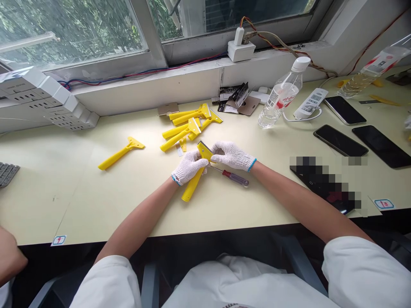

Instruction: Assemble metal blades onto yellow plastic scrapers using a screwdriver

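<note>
Both my hands wear white knit gloves with blue cuffs. My left hand (190, 167) is closed around the neck of a yellow scraper (193, 185), its handle slanting down toward me. At the scraper's head, my right hand (231, 155) pinches the edge with thumb and fingers. A dark blade edge shows along the top of that head. Just below my right hand, a screwdriver (236, 178) with a purple and red handle lies on the table, its tip close to the scraper. Beyond my hands, several more yellow scrapers (181, 136) are piled together.
A single yellow scraper (118, 157) lies to the left. Torn black packaging (236, 96), a water bottle (281, 96), a white power strip (311, 103) and several phones (341, 140) stand or lie at the back and right. Another person's arm (11, 256) reaches in at the left edge.
</note>
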The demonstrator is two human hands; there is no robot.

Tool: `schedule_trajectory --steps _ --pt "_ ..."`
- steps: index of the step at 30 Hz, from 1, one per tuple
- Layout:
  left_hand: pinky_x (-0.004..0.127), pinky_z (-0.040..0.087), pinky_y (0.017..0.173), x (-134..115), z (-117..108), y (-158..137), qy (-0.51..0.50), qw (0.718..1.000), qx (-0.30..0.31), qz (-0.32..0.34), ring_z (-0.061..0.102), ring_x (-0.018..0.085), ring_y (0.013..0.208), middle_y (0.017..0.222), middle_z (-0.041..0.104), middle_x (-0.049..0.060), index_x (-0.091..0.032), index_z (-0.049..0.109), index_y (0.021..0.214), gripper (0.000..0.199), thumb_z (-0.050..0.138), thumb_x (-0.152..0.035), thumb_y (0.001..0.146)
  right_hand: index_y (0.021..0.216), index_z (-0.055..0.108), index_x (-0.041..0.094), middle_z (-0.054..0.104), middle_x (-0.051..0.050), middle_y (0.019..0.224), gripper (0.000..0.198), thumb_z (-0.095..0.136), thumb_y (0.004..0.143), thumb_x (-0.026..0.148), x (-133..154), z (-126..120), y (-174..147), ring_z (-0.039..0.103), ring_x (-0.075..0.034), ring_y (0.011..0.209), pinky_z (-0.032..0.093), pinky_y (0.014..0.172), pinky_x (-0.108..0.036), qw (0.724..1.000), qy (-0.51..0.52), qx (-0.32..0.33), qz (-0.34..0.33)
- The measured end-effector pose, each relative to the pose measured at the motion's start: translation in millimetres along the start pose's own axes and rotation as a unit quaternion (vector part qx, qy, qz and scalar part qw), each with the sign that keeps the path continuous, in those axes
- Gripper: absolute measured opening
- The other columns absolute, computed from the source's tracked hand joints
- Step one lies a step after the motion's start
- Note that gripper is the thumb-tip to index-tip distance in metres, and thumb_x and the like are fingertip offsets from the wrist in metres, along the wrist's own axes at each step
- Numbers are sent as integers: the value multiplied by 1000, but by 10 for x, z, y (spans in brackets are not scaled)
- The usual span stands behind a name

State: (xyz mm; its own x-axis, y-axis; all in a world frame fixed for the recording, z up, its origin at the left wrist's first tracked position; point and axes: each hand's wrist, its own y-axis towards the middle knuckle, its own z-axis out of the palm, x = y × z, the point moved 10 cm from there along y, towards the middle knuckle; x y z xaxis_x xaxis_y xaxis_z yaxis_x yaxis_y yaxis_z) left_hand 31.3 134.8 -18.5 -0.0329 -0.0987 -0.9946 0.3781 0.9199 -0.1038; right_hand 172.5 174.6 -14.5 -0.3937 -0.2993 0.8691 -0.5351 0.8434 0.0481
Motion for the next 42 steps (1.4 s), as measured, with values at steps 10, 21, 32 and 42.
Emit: schedule_trajectory --steps 10,21,32,42 --pt "30 54 61 -48 35 -14 16 1000 12 7 68 17 59 76 74 4 -18 73 93 23 80 -38 84 93 71 15 68 -2 86 34 73 87 48 -5 21 1 54 -14 77 39 72 -27 1000 -10 22 9" --pt "30 53 62 20 39 -16 17 999 44 22 67 17 60 78 74 5 -17 76 92 22 79 -38 87 87 66 15 63 -1 82 38 75 84 52 37 36 -9 52 -13 75 37 69 -27 999 -6 47 1" --pt "31 59 64 52 -14 9 1 1000 -21 -3 72 18 63 95 79 5 -18 62 132 51 81 -41 91 75 58 16 45 2 72 46 65 93 58 -1 42 4 36 -10 68 25 66 -28 998 5 56 4" --pt "37 63 87 -398 95 -363 498 854 -136 71 80 26 100 134 80 10 -29 43 178 92 78 -29 93 68 45 18 34 3 68 51 65 89 59 -95 -9 27 31 -8 65 22 62 -28 998 53 27 30"
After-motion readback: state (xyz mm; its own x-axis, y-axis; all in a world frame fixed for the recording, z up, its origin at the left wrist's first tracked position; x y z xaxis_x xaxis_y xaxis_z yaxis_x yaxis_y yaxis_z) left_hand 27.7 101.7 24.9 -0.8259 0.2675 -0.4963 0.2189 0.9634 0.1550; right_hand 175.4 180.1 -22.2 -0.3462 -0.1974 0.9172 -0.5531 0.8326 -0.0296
